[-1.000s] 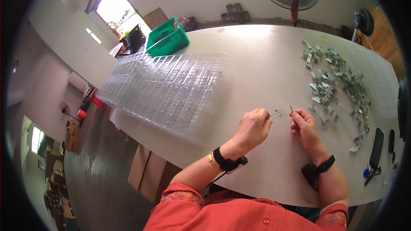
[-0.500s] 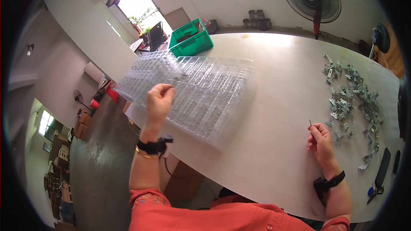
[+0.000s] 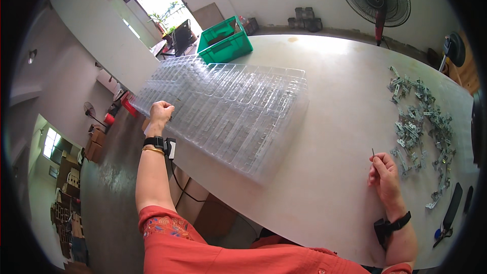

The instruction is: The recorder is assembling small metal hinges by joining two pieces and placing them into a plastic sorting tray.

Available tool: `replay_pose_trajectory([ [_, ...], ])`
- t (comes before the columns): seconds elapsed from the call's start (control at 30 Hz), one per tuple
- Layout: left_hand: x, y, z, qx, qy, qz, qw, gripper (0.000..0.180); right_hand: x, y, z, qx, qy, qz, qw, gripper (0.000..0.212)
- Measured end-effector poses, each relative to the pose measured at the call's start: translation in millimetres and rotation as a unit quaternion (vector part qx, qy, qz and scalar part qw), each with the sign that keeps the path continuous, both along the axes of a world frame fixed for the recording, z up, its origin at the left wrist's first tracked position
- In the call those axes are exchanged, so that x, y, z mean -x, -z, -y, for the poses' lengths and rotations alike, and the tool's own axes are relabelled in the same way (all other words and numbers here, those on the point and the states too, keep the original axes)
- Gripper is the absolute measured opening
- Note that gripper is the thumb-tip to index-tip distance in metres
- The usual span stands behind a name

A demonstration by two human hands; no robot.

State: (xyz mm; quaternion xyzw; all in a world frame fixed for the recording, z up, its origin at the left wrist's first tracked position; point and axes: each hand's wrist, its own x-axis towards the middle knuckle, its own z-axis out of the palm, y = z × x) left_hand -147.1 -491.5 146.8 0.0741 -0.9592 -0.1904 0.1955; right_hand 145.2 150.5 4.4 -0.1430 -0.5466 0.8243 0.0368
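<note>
Over the left edge of the stacked clear plastic compartment trays (image 3: 238, 116), my left hand (image 3: 161, 113) has its fingers pinched together. Whatever it holds, if anything, is too small to make out. The trays' compartments hold small metallic pieces. My right hand (image 3: 384, 172) rests above the table at the right, closed around a thin metal rod (image 3: 373, 152) whose tip sticks up past the thumb and forefinger. Just beyond this hand lies a loose spread of small metal brackets (image 3: 412, 128), some tangled together.
A green crate (image 3: 225, 45) stands behind the trays on the white table (image 3: 335, 101). Near the right edge lie a dark flat blade-like tool (image 3: 453, 205) and a small tool with a blue part (image 3: 441, 234). A standing fan (image 3: 375, 0) is behind the table.
My left hand has moved left and slightly nearer along the trays, toward their left edge. My right hand, with the rod, stays in nearly the same place.
</note>
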Motion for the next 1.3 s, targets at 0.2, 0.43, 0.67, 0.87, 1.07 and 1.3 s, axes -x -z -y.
replay_pose_trajectory([
  [0.2, 19, 14, -2, 0.042, -0.028, 0.046, 0.998, 0.019, -1, -1, -2, 0.003, 0.0, 0.008, 1.0, 0.012],
  [0.43, 18, 14, -2, 0.023, -0.027, 0.061, 0.998, 0.021, -1, -5, 1, -0.007, 0.004, 0.01, 1.0, 0.012],
  [0.67, 9, 13, -9, 0.046, -0.04, 0.055, 0.997, 0.022, -2, -5, 2, -0.004, 0.002, 0.008, 1.0, 0.013],
  [0.87, -3, -2, -25, 0.094, -0.011, -0.013, 0.995, 0.023, -2, -6, 2, -0.004, -0.002, 0.009, 1.0, 0.013],
  [1.07, -21, -43, -110, 0.1, 0.085, -0.068, 0.989, 0.024, -1, -6, -1, 0.006, -0.015, -0.01, 1.0, 0.013],
  [1.3, -81, -71, -274, 0.079, 0.343, -0.125, 0.928, 0.017, 1, 6, -4, 0.002, -0.016, -0.004, 1.0, 0.013],
])
